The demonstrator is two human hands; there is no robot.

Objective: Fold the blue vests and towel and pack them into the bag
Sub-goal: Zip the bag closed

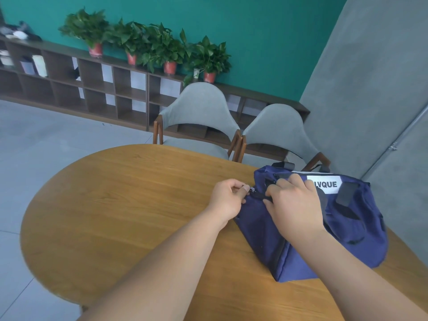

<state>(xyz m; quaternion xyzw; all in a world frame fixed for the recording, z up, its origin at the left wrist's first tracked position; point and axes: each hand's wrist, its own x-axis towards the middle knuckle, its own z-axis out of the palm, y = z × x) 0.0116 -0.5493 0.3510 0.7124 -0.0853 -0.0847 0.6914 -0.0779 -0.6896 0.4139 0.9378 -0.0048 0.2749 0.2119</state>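
Navy blue fabric duffel bag (347,218), right of centre on the oval wooden table (115,216): my left hand (228,200) pinches its zipper pull (252,190), and my right hand (294,205) grips the cloth beside it. Step judged: working the zip, vests and towel unseen; next needs a straight pull with the cloth taut. Two grey upholstered chairs (201,112) stand behind the table; slack cloth may snag the zip.

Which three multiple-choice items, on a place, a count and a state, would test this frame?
1. Where is the bag? A) on the table B) on a chair C) on the floor
2. How many grey chairs stand behind the table? A) one B) two C) four
3. What does the left hand do? A) lies flat B) pinches the zipper pull C) hangs idle
Key: 1A, it rests on the wooden top; 2B, two chair backs show; 3B, thumb and finger close on the pull.
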